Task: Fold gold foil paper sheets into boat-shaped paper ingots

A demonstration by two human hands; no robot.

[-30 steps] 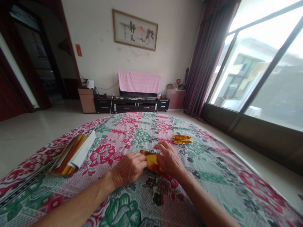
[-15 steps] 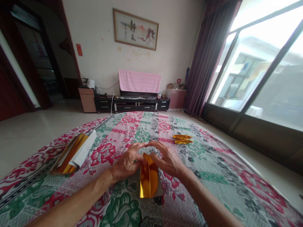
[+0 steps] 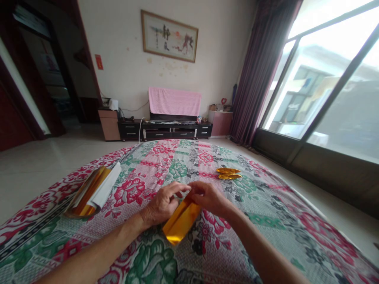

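Observation:
A strip of folded gold paper [image 3: 181, 221] slants from upper right to lower left over the patterned cloth. My right hand [image 3: 209, 198] pinches its far end between thumb and fingers. My left hand [image 3: 166, 201] is beside the paper's left edge, its fingers curled and their tips reaching to the same far corner; whether they grip the paper is hard to tell. Two folded gold paper pieces [image 3: 229, 174] lie side by side farther back on the right.
A stack of gold and white paper sheets [image 3: 94, 191] lies at the left on the flowered cloth [image 3: 142, 165]. Beyond the table stand a black low cabinet [image 3: 177, 132] and a pink cloth [image 3: 174, 101] over a screen. A large window [image 3: 325, 90] is at the right.
The gold paper has turned, its near end swinging left and its far end right. My right hand has closed on its far corner, and my left hand has shifted slightly.

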